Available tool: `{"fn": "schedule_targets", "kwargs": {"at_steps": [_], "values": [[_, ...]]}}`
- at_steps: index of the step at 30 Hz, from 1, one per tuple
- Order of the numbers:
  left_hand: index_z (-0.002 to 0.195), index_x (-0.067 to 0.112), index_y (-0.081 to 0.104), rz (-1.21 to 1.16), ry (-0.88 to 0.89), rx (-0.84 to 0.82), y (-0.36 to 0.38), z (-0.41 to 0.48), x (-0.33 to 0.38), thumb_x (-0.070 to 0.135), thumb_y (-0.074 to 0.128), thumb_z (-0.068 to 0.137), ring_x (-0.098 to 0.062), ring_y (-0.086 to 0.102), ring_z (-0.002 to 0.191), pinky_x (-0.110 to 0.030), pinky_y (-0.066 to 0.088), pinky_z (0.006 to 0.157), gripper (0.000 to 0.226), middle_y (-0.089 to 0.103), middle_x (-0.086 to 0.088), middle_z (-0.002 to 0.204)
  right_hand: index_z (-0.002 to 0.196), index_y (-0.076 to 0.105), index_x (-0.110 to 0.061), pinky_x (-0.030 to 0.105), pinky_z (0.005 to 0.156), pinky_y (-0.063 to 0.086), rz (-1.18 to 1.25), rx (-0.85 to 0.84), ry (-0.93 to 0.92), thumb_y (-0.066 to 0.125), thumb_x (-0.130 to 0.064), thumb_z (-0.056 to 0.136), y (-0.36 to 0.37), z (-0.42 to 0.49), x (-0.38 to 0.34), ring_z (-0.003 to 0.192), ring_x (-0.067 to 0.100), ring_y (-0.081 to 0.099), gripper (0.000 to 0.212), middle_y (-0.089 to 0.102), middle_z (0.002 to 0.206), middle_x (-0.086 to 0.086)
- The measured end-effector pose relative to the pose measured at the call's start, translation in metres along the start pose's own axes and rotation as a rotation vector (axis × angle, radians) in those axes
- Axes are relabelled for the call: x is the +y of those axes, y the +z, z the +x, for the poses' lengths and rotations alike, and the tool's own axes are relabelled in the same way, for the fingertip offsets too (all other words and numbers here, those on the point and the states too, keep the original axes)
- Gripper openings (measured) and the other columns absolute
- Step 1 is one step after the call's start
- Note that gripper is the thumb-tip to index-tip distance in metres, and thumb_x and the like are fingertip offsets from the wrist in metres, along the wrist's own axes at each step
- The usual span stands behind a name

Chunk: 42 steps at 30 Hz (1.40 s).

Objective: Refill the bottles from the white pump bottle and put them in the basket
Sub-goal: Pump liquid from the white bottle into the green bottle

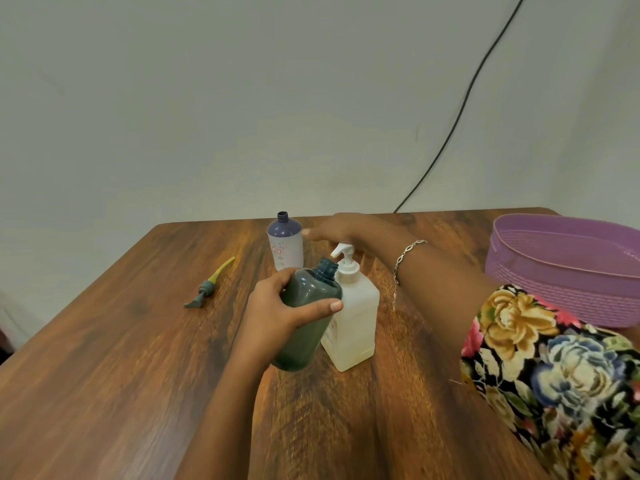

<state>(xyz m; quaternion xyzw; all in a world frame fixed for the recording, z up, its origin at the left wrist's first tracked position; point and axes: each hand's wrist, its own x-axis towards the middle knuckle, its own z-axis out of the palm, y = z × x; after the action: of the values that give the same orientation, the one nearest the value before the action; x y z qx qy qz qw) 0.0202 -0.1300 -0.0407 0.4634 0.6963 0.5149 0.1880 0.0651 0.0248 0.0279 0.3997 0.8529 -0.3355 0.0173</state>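
Bottle neck meets nozzle: the dark green bottle [304,341] leans against the left side of the white pump bottle [353,306], tilted so its open threaded mouth sits just under the pump's spout. The left hand [277,313] grips this green bottle around its shoulder, with the thumb laid across the front and the fingers curled behind. The pump bottle stands upright on the wooden surface [138,375], square-sided and translucent.

Just above and behind the pump head, the right hand [336,230] stretches flat with its fingers straight and holds nothing; whether the palm touches the pump cannot be told. A silver bracelet [408,252] circles that wrist, and a floral sleeve [554,368] covers the upper arm.

Behind the pump bottle and a little left stands a white bottle with a purple top [285,244], uncapped and upright, near the right fingertips. Well to the left of the pump bottle, a loose grey pump head with a yellow-green tube [207,285] lies on its side. Far to the right of it sits a purple basket [554,282]. A black cable [467,98] runs down the wall behind.
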Motion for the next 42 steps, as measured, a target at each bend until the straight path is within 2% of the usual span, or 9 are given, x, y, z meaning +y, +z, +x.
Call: {"fn": "schedule_targets", "kwargs": {"at_steps": [3, 6, 10, 14, 18, 23, 29, 38, 42], "values": [[0.121, 0.022, 0.051, 0.010, -0.022, -0.012, 0.002, 0.001, -0.004, 0.065, 0.074, 0.046, -0.007, 0.055, 0.094, -0.016, 0.045, 0.070, 0.089, 0.055, 0.012, 0.104, 0.120, 0.052, -0.003, 0.026, 0.059, 0.041, -0.016, 0.022, -0.002, 0.046, -0.040, 0.096, 0.002, 0.010, 0.004, 0.079, 0.020, 0.060, 0.045, 0.063, 0.103, 0.013], [0.120, 0.021, 0.052, 0.005, -0.031, -0.018, 0.004, 0.001, -0.006, 0.065, 0.076, 0.048, -0.013, 0.057, 0.099, -0.019, 0.047, 0.073, 0.088, 0.057, 0.008, 0.109, 0.085, 0.054, -0.006, 0.023, 0.053, 0.040, -0.173, 0.119, -0.011, 0.046, -0.042, 0.095, 0.005, 0.018, 0.009, 0.056, 0.014, 0.051, 0.038, 0.054, 0.069, 0.004], [0.119, 0.022, 0.055, -0.036, -0.018, -0.025, 0.005, 0.002, -0.008, 0.067, 0.065, 0.036, -0.013, 0.059, 0.099, -0.022, 0.049, 0.075, 0.094, 0.061, 0.006, 0.110, 0.069, 0.048, -0.013, 0.027, 0.061, 0.041, -0.334, 0.247, -0.031, 0.046, -0.040, 0.094, 0.010, 0.025, 0.012, 0.058, 0.013, 0.049, 0.037, 0.054, 0.069, 0.001], [0.110, 0.031, 0.052, -0.052, -0.026, -0.026, 0.005, 0.001, -0.008, 0.069, 0.061, 0.034, -0.009, 0.058, 0.097, -0.020, 0.049, 0.074, 0.085, 0.058, 0.015, 0.102, 0.071, 0.050, -0.011, 0.026, 0.056, 0.040, -0.327, 0.227, -0.046, 0.048, -0.038, 0.093, 0.012, 0.027, 0.012, 0.057, 0.013, 0.049, 0.035, 0.054, 0.069, 0.002], [0.113, 0.027, 0.051, -0.050, -0.015, -0.026, 0.004, -0.001, -0.004, 0.069, 0.060, 0.033, -0.015, 0.058, 0.100, -0.022, 0.049, 0.076, 0.090, 0.059, 0.005, 0.110, 0.088, 0.055, -0.009, 0.025, 0.058, 0.043, -0.182, 0.116, -0.041, 0.050, -0.044, 0.092, 0.005, 0.028, 0.012, 0.064, 0.017, 0.055, 0.035, 0.056, 0.075, 0.004], [0.111, 0.031, 0.051, -0.048, -0.026, -0.025, 0.003, 0.002, -0.003, 0.069, 0.062, 0.034, -0.011, 0.058, 0.098, -0.023, 0.050, 0.075, 0.087, 0.058, 0.014, 0.104, 0.076, 0.050, -0.007, 0.026, 0.058, 0.044, -0.221, 0.152, -0.053, 0.050, -0.043, 0.093, 0.004, 0.025, 0.008, 0.058, 0.016, 0.053, 0.039, 0.056, 0.071, 0.005], [0.104, 0.032, 0.054, -0.070, -0.047, -0.030, 0.008, 0.001, -0.005, 0.069, 0.077, 0.039, -0.011, 0.059, 0.095, -0.024, 0.051, 0.076, 0.078, 0.061, 0.012, 0.101, 0.061, 0.043, -0.015, 0.023, 0.048, 0.031, -0.370, 0.346, -0.107, 0.047, -0.028, 0.093, 0.013, 0.023, 0.017, 0.055, 0.011, 0.045, 0.035, 0.048, 0.062, -0.001], [0.110, 0.028, 0.050, -0.074, -0.043, -0.008, 0.005, -0.003, -0.002, 0.052, 0.066, 0.045, -0.005, 0.055, 0.091, -0.018, 0.046, 0.072, 0.072, 0.054, 0.018, 0.097, 0.064, 0.044, -0.012, 0.022, 0.050, 0.037, -0.279, 0.160, -0.096, 0.049, -0.036, 0.095, 0.004, 0.018, 0.008, 0.051, 0.013, 0.046, 0.039, 0.050, 0.064, 0.002], [0.113, 0.026, 0.051, -0.074, -0.039, -0.017, 0.002, -0.003, 0.000, 0.055, 0.078, 0.047, -0.007, 0.056, 0.093, -0.019, 0.047, 0.073, 0.076, 0.056, 0.015, 0.100, 0.063, 0.044, -0.012, 0.022, 0.051, 0.036, -0.324, 0.201, -0.101, 0.050, -0.036, 0.094, 0.003, 0.022, 0.007, 0.053, 0.012, 0.046, 0.039, 0.050, 0.064, 0.001]]}}
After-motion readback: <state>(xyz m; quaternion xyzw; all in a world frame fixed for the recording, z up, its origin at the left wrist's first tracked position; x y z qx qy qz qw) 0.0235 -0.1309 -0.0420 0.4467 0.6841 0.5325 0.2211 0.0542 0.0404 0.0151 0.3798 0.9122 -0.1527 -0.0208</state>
